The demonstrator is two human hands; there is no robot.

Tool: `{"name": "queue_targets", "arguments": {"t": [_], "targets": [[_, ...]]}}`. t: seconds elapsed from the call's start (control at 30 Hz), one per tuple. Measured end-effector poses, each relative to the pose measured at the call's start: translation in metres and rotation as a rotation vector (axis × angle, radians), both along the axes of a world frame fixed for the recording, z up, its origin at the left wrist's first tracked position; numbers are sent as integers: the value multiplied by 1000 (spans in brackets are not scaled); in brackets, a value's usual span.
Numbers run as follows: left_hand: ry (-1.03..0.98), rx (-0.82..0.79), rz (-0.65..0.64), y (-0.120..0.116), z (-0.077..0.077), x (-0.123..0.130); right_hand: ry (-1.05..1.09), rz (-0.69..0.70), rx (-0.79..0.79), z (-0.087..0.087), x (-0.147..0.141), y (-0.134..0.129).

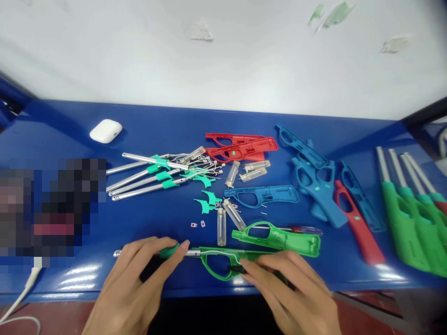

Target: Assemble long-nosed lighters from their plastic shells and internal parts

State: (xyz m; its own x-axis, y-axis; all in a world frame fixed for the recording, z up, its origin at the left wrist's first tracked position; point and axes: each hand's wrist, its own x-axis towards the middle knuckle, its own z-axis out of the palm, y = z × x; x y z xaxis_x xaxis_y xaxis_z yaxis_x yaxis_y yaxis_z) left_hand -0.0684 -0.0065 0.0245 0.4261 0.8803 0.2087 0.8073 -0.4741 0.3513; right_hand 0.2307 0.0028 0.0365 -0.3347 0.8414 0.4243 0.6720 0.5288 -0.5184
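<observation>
Left fingers: thumb and fingertips gripping a slim silver metal rod (193, 253) at its teal plastic sleeve — the left hand (136, 274) sits left of the green shell.
Right fingers: the right hand (295, 284) is over the green shell's right part, fingertips closed on a small black part (238, 269).
Green shell: a bright green plastic handle half with an oval loop (256, 255), between the hands; the rod's end meets its left tip.
Wire: thin, white (228, 254), curving across the green shell's loop.
Second green half: open-faced plastic (296, 244), just beyond the green shell.
Clear tubes: transparent plastic cylinders (221, 228), beyond the green shell.
Rod bundle: silver metal rods with teal sleeves (139, 188) — farther off, to the green shell's left.
Blue handles: plastic pieces (328, 204), well right of and beyond the green shell.
</observation>
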Motion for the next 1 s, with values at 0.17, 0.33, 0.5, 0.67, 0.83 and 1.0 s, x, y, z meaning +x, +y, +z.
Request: {"name": "queue_targets", "arguments": {"t": [0.17,0.33,0.5,0.67,0.83,1.0], "targets": [[12,34,40,2,-3,0,27,10,2,-1,-1,2],[-7,48,62,5,-2,0,39,4,-8,-2,-3,4],[-60,57,69,6,0,4,38,7,-9,-3,-2,5],[-70,34,76,4,2,4,32,15,-6,-4,-2,6],[-50,45,95,3,2,5,19,18,-12,-3,-2,4],[-36,44,62,3,1,6,-12,0,-7,-3,-2,2]]}}
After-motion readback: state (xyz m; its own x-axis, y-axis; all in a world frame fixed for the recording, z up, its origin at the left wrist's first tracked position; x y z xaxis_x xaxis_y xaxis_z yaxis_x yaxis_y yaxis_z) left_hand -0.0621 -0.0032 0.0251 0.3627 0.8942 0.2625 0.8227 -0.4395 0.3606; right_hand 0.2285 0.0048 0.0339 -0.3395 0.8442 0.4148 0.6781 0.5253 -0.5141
